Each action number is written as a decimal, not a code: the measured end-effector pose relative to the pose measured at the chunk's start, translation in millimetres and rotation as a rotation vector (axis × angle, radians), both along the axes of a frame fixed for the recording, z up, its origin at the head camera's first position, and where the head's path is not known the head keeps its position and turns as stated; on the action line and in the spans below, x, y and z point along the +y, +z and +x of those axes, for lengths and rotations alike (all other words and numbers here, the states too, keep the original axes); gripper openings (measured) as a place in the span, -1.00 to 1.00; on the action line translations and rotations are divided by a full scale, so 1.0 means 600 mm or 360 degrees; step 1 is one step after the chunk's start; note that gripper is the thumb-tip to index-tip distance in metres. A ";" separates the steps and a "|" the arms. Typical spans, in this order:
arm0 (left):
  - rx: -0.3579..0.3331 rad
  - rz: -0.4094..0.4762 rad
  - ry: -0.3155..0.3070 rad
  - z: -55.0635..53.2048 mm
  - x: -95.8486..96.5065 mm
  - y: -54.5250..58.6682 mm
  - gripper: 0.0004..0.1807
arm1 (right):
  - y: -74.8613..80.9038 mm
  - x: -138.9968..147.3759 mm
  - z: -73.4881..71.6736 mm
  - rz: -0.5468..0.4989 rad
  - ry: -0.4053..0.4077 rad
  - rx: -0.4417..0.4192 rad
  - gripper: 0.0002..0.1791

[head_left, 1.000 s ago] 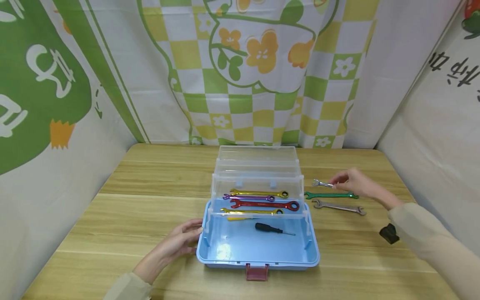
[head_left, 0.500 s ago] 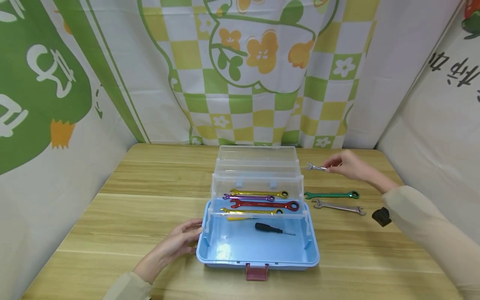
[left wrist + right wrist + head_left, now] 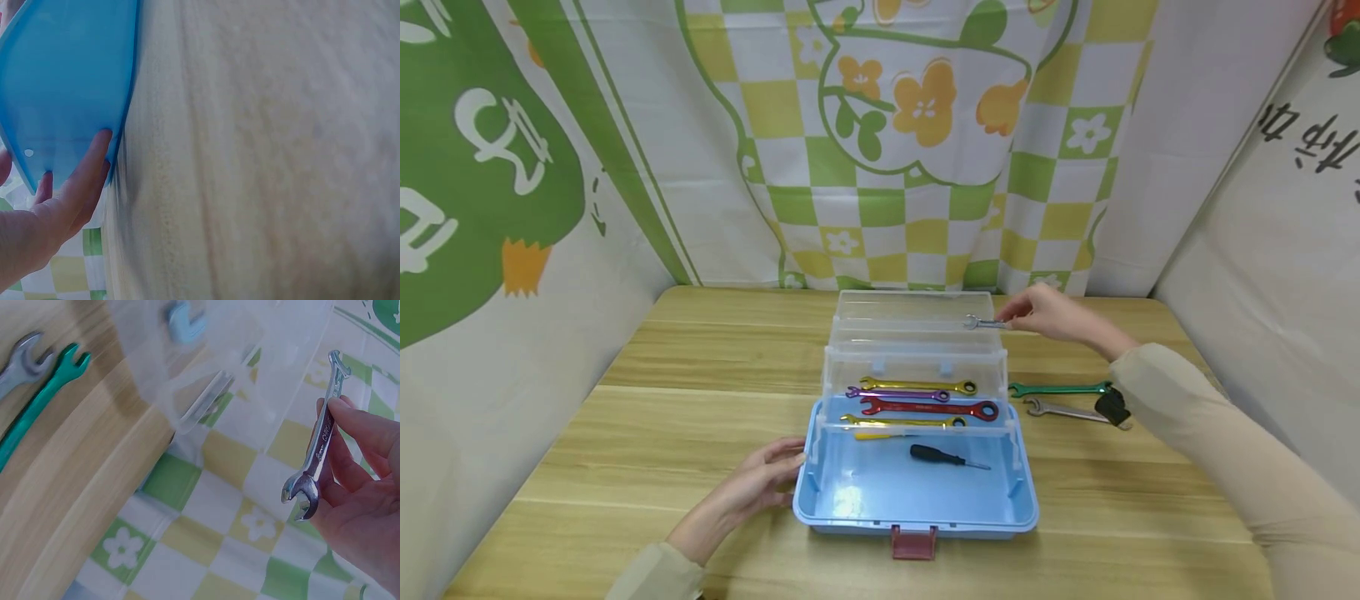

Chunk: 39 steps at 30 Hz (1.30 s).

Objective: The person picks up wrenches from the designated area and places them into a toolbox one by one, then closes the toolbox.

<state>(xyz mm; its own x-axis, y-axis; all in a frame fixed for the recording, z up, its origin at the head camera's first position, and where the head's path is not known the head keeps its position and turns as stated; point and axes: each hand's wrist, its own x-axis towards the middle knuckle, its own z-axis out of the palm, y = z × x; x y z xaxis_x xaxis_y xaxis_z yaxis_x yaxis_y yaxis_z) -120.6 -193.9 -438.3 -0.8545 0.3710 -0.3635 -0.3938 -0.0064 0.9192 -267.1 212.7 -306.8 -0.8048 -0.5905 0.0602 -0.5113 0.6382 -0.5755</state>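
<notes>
Basically, the small silver wrench (image 3: pixel 985 322) is held up by the right hand (image 3: pixel 1048 312) around the far right corner of the clear plastic tiers (image 3: pixel 917 302), toward the far edge of the table (image 3: pixel 700 375). It's clamped by the shaft, thumb on one side and fingers behind, presumably so both forked ends are left free. The blue box (image 3: pixel 925 500) is touched at its left side by the left hand (image 3: pixel 763 479), its fingers fairly straight with some gaps between them; most likely that's done so the box doesn't get shoved around. The green wrench (image 3: pixel 1060 389) and the grey wrench (image 3: pixel 1067 410) are laid off the box's right edge, lined up roughly side by side, probably so neither is crowded. The black screwdriver (image 3: pixel 936 455) is left on the box floor, nearer the front edge than the red wrench (image 3: pixel 925 408). As for views, the box's inside is shown only by the head camera, but there one end of the silver wrench is covered by fingers; both ends, plus shaft lettering, are shown by the right wrist one. The outer wall under the left fingers is caught best from the left wrist, where no wrench is seen.
</notes>
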 end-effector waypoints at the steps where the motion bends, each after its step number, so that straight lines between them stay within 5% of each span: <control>1: 0.0001 0.0000 -0.0002 0.000 0.000 0.000 -0.30 | 0.000 -0.007 -0.002 -0.0006 0.0013 0.0006 -0.83; 24: 0.0015 0.0015 -0.0019 0.000 -0.002 -0.002 -0.30 | -0.014 -0.137 -0.033 0.0074 0.0270 0.0027 -0.81; 39: 0.0012 0.0022 -0.0014 0.000 -0.001 0.001 -0.31 | -0.025 -0.182 -0.043 0.0055 0.0343 -0.0144 -0.80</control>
<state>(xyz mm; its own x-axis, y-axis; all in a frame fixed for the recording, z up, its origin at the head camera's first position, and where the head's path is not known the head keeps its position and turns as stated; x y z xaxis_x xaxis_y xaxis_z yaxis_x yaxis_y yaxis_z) -120.9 -194.3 -438.0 -0.8539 0.3835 -0.3519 -0.3871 -0.0160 0.9219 -292.7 103.6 -321.8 -0.6612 -0.7496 -0.0298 -0.5851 0.5401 -0.6049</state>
